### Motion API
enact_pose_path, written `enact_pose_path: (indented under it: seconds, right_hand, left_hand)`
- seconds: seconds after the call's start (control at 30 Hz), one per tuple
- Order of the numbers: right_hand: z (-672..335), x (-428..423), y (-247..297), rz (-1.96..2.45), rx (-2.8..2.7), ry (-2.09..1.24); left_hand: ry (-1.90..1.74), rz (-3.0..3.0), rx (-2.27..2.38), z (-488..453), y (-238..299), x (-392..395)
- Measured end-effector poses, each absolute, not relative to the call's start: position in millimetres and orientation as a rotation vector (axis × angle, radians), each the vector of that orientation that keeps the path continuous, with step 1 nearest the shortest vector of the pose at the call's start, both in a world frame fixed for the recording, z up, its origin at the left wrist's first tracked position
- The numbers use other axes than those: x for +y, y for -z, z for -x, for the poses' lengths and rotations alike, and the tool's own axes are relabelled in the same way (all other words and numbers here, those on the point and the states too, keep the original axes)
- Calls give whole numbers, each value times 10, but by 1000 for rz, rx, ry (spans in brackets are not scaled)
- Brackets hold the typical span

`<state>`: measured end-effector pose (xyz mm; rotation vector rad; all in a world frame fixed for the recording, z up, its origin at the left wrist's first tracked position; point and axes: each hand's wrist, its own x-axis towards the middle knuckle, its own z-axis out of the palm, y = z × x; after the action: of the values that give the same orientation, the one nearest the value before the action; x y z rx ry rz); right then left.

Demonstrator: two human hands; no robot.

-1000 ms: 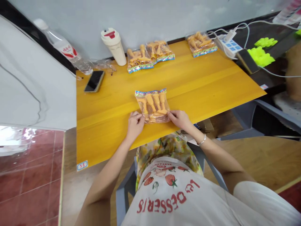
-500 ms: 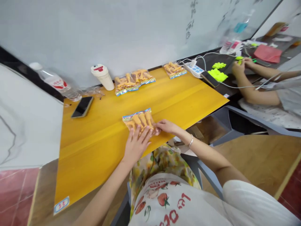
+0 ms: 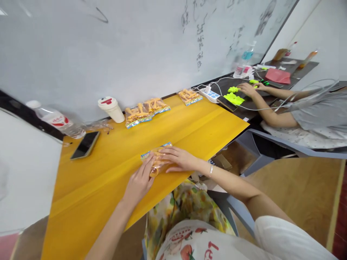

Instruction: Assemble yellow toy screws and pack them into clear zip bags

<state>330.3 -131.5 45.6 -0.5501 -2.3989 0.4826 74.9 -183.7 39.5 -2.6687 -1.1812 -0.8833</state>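
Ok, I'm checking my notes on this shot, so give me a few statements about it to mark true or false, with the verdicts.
1. The person's left hand and right hand both rest on a clear plastic packet of orange pieces on the yellow wooden table. True.
2. The smartphone lies beside the power strip. False: it lies at the table's left end, near the plastic water bottle.
3. The bangle is on the left wrist. False: it is on the right wrist.
4. A co-worker's hands are near neon-green pieces on a dark desk. True.
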Motion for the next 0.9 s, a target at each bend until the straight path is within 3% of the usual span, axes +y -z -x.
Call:
enact_pose_path:
  seconds: [0.1, 0.27, 0.4, 0.47, 0.63, 0.9]
  right_hand:
    - [-3276, -1102, -319, 612, -2308, -572]
    - [-3248, -928, -412, 901, -1995, -692]
    - [-3572, -472, -627, 1102, -1820, -732]
    - [-3867, -18, -734, 1202, -1832, -633]
    - [-4605, 1318, -993, 1416, -1939, -411]
    - [-4833, 2821, -997, 1792, -2096, -263]
  left_hand:
    - [1234, 2669, -1322, -809, -434, -1737]
    - [2170, 2279, -1932, -1140, -522, -1372]
    - [2583, 1977, -2365, -1552, -329, -1083]
    - [2375, 2168, -2482, -1740, -156, -1014]
    - [1741, 2880, -2108, -1899, 132, -1025]
    - [1695, 2798, -2430, -1855, 162, -1088]
